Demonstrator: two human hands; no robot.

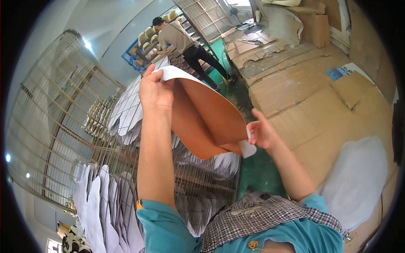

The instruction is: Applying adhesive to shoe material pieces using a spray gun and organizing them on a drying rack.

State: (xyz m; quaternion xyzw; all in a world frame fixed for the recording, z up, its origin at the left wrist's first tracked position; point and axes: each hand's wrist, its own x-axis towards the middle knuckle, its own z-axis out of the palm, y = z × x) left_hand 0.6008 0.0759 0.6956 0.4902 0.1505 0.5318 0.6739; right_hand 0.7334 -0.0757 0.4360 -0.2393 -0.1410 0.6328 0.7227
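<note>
Left hand [155, 90]: my fingers pinch the brown sheet's [206, 120] white top edge.
Right hand [260, 134]: my fingers pinch its lower corner.

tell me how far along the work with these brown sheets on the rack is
Done: many white-backed pieces already lie on the wire rack. In hand: the left hand and right hand hold one brown sheet, folded, above the rack. Left: this sheet isn't laid down; another pale piece lies on the cardboard table.
</note>
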